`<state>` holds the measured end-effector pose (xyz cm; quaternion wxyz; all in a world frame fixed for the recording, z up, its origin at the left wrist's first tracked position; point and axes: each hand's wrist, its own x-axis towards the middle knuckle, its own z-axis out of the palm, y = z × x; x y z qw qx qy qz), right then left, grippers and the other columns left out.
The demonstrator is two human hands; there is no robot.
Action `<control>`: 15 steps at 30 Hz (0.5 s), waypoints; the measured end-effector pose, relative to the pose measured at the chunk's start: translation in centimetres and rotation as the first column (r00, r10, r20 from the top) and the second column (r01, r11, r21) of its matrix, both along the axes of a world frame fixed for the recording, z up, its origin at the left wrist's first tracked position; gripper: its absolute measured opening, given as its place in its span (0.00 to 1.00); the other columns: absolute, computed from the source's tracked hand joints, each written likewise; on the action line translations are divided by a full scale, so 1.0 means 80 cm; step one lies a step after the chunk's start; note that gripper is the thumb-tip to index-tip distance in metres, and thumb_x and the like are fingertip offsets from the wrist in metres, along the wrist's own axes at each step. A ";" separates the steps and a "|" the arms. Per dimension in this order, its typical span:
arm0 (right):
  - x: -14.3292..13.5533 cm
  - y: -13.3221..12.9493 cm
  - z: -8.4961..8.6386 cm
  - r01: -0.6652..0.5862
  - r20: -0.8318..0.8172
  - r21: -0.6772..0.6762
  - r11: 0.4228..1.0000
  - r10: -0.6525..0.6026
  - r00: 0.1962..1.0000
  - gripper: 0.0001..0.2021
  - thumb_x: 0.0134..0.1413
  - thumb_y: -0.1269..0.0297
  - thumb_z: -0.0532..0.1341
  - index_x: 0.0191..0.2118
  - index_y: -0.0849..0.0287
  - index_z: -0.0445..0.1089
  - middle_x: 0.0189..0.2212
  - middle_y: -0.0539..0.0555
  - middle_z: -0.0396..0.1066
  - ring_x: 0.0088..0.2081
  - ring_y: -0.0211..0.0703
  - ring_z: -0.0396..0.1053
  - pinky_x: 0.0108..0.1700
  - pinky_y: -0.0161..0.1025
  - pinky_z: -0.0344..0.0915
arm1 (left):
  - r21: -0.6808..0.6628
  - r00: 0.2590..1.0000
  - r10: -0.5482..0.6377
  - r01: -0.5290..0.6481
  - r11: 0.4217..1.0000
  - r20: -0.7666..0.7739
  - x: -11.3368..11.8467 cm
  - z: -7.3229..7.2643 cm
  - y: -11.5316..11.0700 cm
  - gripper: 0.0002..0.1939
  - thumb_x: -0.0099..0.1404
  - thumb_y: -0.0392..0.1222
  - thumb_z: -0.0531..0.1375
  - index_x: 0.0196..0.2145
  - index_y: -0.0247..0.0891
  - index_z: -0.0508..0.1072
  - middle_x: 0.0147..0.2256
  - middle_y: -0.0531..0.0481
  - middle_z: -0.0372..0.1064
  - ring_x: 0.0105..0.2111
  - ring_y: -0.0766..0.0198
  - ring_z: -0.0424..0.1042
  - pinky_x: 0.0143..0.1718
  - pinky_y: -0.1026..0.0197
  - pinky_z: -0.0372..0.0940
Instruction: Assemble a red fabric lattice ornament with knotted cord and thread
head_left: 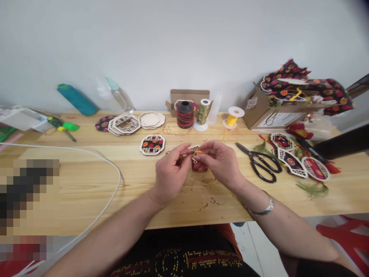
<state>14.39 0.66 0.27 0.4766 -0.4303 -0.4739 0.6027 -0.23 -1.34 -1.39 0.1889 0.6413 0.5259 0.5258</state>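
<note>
My left hand [173,164] and my right hand [221,161] meet over the middle of the wooden table, fingers pinched close together. Between them is a yellow cord [198,151], pinched in the right fingertips. Under the fingers lies a small ornament [200,166] with a pale cut-out frame and dark red cloth, mostly covered by the hands. The left fingertips also close near the cord, but what they grip is hidden. Left of the hands rests a finished-looking fretwork piece [152,145] with patterned cloth inside. Black-handled scissors [262,161] lie to the right.
Spools of red cord [185,114], olive-gold thread [203,115] and yellow cord [232,117] stand along the back. Stacked wooden frames [126,124] sit at left. A cardboard box [256,111] holds patterned cloth, with tasselled ornaments [292,163] before it. A white cable [117,169] crosses the left side.
</note>
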 end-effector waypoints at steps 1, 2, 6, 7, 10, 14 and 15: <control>0.000 0.000 0.000 0.000 0.002 -0.001 1.000 0.000 1.000 0.19 0.40 0.57 0.73 0.32 0.60 0.65 0.20 0.47 0.72 0.20 0.35 0.72 0.22 0.29 0.71 | -0.001 1.000 0.001 -0.001 1.000 0.002 0.000 0.000 0.000 0.15 0.61 0.33 0.60 0.47 0.37 0.75 0.38 0.49 0.80 0.35 0.67 0.79 0.40 0.66 0.74; 0.000 0.000 0.000 0.001 0.002 -0.002 1.000 -0.001 1.000 0.19 0.40 0.57 0.73 0.31 0.60 0.65 0.20 0.47 0.72 0.20 0.35 0.72 0.22 0.29 0.71 | -0.002 1.000 0.001 -0.001 1.000 0.004 0.000 0.000 0.000 0.15 0.61 0.33 0.60 0.47 0.37 0.75 0.38 0.49 0.80 0.35 0.67 0.79 0.40 0.66 0.74; 0.000 -0.001 -0.001 -0.011 -0.009 0.000 1.000 0.011 1.000 0.18 0.40 0.58 0.73 0.32 0.59 0.65 0.20 0.47 0.72 0.20 0.35 0.73 0.22 0.29 0.71 | -0.009 1.000 -0.002 0.002 1.000 0.006 0.000 0.001 0.000 0.15 0.61 0.33 0.60 0.47 0.36 0.74 0.38 0.48 0.80 0.35 0.66 0.79 0.40 0.65 0.75; 0.001 -0.001 -0.001 -0.020 -0.010 0.000 1.000 0.020 1.000 0.19 0.40 0.58 0.73 0.33 0.59 0.66 0.20 0.47 0.73 0.21 0.35 0.73 0.23 0.29 0.71 | -0.009 1.000 -0.003 0.003 1.000 0.006 0.000 0.001 0.000 0.15 0.61 0.33 0.60 0.47 0.36 0.74 0.38 0.48 0.80 0.35 0.66 0.79 0.40 0.65 0.75; 0.001 -0.002 -0.002 -0.052 -0.017 0.002 0.999 0.052 0.998 0.19 0.40 0.58 0.73 0.35 0.59 0.66 0.21 0.47 0.74 0.21 0.35 0.73 0.24 0.30 0.72 | -0.008 1.000 -0.002 0.002 1.000 0.002 0.000 0.001 0.000 0.15 0.61 0.34 0.60 0.47 0.36 0.74 0.38 0.48 0.80 0.35 0.66 0.79 0.39 0.65 0.75; 0.001 0.000 -0.001 -0.045 -0.034 0.001 0.999 0.045 0.998 0.20 0.39 0.58 0.73 0.35 0.58 0.65 0.21 0.46 0.74 0.21 0.36 0.73 0.23 0.30 0.72 | -0.011 1.000 0.002 -0.002 1.000 -0.010 0.000 0.001 0.000 0.15 0.61 0.33 0.60 0.47 0.36 0.74 0.38 0.48 0.80 0.35 0.67 0.79 0.39 0.66 0.74; 0.001 0.000 -0.001 -0.039 -0.036 -0.001 0.999 0.039 0.999 0.20 0.39 0.58 0.73 0.36 0.58 0.65 0.21 0.46 0.74 0.21 0.36 0.73 0.22 0.30 0.71 | -0.011 1.000 0.001 -0.001 1.000 -0.012 0.000 0.002 0.000 0.15 0.61 0.33 0.60 0.47 0.36 0.74 0.38 0.49 0.80 0.35 0.67 0.79 0.39 0.66 0.74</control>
